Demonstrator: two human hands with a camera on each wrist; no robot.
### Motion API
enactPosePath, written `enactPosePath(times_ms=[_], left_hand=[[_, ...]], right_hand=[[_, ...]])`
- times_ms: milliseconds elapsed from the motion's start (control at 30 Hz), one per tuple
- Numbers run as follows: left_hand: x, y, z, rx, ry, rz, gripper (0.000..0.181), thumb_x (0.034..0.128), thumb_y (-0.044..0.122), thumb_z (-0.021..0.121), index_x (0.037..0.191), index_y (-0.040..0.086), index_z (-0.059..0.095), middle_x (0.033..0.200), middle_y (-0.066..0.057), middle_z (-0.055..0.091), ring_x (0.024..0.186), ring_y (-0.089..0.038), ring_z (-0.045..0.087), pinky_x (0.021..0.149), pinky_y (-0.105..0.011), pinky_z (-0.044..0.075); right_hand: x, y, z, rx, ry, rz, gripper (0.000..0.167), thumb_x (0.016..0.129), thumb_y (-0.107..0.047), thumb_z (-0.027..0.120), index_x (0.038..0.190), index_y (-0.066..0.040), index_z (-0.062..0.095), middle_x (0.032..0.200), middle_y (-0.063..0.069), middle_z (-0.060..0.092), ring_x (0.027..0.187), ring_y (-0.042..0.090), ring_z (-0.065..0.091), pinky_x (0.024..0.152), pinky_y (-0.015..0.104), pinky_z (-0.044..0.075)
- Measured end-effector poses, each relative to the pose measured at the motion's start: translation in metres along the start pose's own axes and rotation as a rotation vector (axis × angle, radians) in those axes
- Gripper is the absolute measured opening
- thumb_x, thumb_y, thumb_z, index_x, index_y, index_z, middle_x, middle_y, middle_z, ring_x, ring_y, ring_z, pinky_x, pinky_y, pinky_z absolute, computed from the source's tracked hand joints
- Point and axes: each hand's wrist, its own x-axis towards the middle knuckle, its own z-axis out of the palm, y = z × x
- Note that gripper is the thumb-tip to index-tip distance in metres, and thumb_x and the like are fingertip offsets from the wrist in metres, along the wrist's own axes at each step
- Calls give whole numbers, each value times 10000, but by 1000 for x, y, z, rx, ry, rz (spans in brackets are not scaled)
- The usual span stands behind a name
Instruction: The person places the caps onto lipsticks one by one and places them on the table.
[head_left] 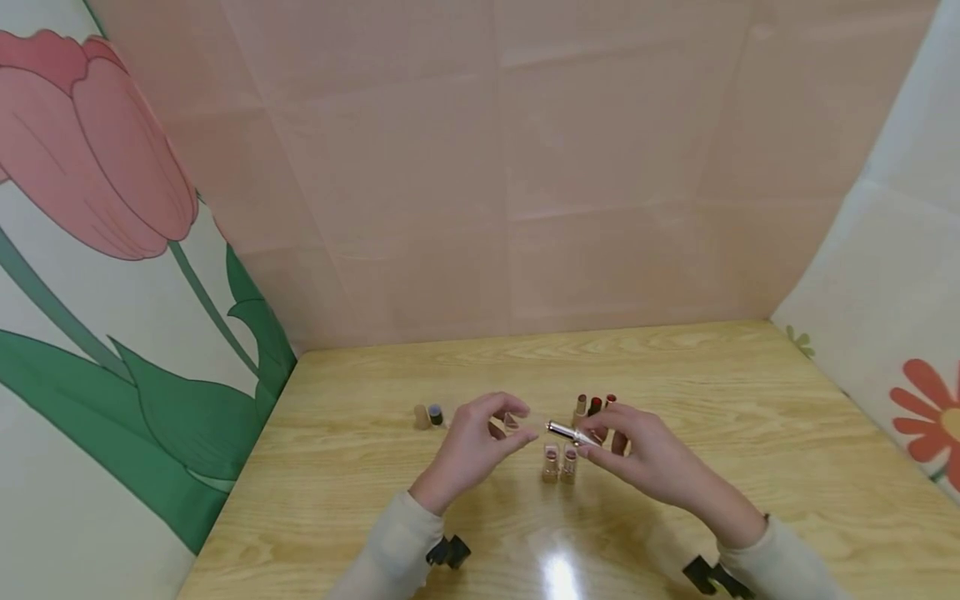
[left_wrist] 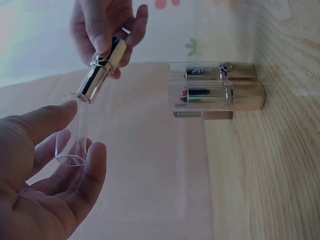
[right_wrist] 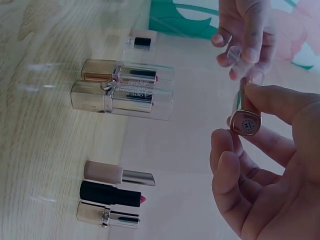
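Note:
My left hand (head_left: 477, 446) pinches a clear lipstick cap (left_wrist: 75, 137) between thumb and fingers. My right hand (head_left: 645, 454) grips a gold-and-silver lipstick tube (head_left: 564, 431) by its base, its silver end pointed at the cap. In the left wrist view that end meets or overlaps the cap's rim; I cannot tell whether it is inside. The base's underside, with a round label, faces the right wrist camera. Below the hands in the head view, two lipsticks with clear covers (left_wrist: 217, 95) stand side by side on the table.
Behind my right hand stand three lipsticks without caps, one with a black tube (right_wrist: 110, 194). Farther left on the wooden table (head_left: 337, 483) are a small beige piece (head_left: 422, 417) and a dark-topped piece (head_left: 436, 414). A pink backdrop (head_left: 510, 208) rises at the table's far edge.

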Motion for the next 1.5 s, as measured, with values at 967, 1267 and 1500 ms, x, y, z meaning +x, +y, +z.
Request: enactPosePath(times_ms=[967, 1267, 1500], left_hand=[[0, 4, 8, -31, -112, 102, 237, 848, 199, 809, 1063, 176, 714, 966, 117, 656, 760, -42, 565, 603, -183, 485], [1, 3, 9, -127, -139, 104, 252, 870, 180, 789, 1096, 109, 700, 998, 60, 683, 822, -12, 625, 691, -206, 566], [1, 3, 9, -139, -147, 99, 235, 886, 216, 775, 1089, 115, 713, 976, 55, 704, 826, 4, 636, 718, -196, 565]], right_hand=[[1, -5, 7, 47, -54, -83, 164, 951, -319, 702, 1106, -266, 711, 910, -128, 611, 684, 25, 549, 561, 230, 487], [0, -6, 9, 72, -42, -124, 133, 959, -289, 696, 1091, -282, 701, 921, -156, 631, 730, 28, 567, 584, 234, 510], [-1, -6, 12, 90, -27, -162, 131, 956, -243, 702, 1073, -298, 685, 886, -173, 620, 744, 28, 566, 581, 233, 510]])
